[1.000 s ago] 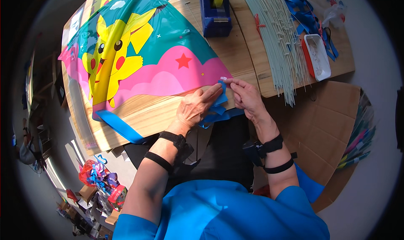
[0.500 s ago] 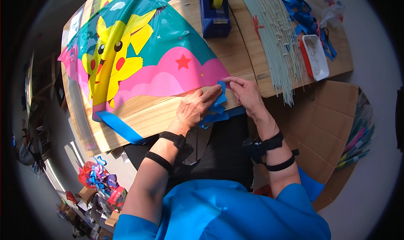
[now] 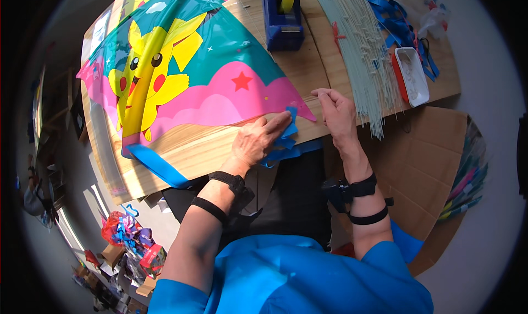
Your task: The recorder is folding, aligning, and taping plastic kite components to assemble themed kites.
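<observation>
A kite [image 3: 231,102] of shiny film, printed with a yellow cartoon creature over pink and teal, lies across the wooden table. Beside its lower right edge, my left hand [image 3: 254,140] has its fingers closed on a folded blue ribbon [image 3: 286,142] that hangs over the table's front edge. My right hand [image 3: 338,116] is raised just right of the kite's pointed right corner, apart from it. Its thumb and forefinger are pinched together; whatever may be between them is too small to make out. Another blue strip [image 3: 157,165] extends from the kite's lower left tip.
A blue tape dispenser [image 3: 283,30] with yellow tape stands beyond the kite. Thin pale rods [image 3: 360,61] lie to the right, near a red-and-white tray [image 3: 412,74] and blue ribbons [image 3: 393,19]. Below the table's right side is an open cardboard box [image 3: 412,165].
My right hand has moved off the kite's right corner, up and to the right, still pinched. The corner now shows. My left hand stays almost still on the blue ribbon.
</observation>
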A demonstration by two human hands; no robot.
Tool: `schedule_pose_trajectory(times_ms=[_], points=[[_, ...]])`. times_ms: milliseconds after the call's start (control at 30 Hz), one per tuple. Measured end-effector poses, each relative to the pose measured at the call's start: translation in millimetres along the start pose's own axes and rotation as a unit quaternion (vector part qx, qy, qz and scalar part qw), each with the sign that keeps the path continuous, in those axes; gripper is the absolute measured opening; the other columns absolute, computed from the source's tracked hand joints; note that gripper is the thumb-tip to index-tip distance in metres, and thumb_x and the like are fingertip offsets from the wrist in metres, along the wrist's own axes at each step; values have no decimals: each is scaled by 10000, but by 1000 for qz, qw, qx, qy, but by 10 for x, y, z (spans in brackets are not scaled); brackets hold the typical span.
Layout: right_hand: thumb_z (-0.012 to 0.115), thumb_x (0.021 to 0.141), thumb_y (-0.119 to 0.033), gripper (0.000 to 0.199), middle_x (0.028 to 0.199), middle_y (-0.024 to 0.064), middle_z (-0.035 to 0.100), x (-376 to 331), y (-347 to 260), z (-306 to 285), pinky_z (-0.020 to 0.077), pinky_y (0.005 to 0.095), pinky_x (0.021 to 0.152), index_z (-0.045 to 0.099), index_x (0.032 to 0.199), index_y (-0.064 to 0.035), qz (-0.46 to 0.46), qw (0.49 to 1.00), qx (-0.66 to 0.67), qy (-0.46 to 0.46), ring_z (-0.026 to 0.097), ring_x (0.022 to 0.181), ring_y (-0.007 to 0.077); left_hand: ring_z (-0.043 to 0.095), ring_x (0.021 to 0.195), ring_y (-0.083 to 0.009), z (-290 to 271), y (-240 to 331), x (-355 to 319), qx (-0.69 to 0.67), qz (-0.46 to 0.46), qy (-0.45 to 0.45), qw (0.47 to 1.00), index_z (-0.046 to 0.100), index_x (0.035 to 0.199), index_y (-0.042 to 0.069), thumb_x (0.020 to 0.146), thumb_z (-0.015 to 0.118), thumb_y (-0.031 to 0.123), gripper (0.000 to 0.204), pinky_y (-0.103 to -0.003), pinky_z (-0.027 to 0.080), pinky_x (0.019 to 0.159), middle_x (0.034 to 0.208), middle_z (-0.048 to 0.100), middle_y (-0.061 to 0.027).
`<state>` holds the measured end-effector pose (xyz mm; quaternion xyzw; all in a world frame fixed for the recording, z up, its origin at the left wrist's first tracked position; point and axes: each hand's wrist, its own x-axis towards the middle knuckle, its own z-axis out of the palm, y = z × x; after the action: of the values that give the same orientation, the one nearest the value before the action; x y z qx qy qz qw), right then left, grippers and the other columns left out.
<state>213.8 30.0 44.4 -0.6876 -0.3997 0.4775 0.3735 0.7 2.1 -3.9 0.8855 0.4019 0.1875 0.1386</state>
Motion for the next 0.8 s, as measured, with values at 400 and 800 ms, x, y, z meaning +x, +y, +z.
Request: schedule_pose_trajectory(times_ms=[400, 800], points=[[746, 766, -260, 245, 662, 79, 669, 134, -43, 234, 501, 308, 598, 727, 829, -24, -16, 974, -212, -76, 651, 618, 185, 610, 823, -167, 39, -13, -17, -4, 0, 0, 1000, 628, 1274, 193, 721, 720, 308, 573, -311, 547, 663, 1345, 553, 79], [713, 789, -138, 114, 755, 114, 690, 116, 60, 255, 510, 359, 652, 715, 839, -36, -94, 976, -184, -69, 677, 705, 258, 574, 799, -159, 59, -39, -33, -3, 4, -20, 1000, 569, 1338, 199, 740, 704, 348, 631, -315, 555, 675, 1384, 485, 109]])
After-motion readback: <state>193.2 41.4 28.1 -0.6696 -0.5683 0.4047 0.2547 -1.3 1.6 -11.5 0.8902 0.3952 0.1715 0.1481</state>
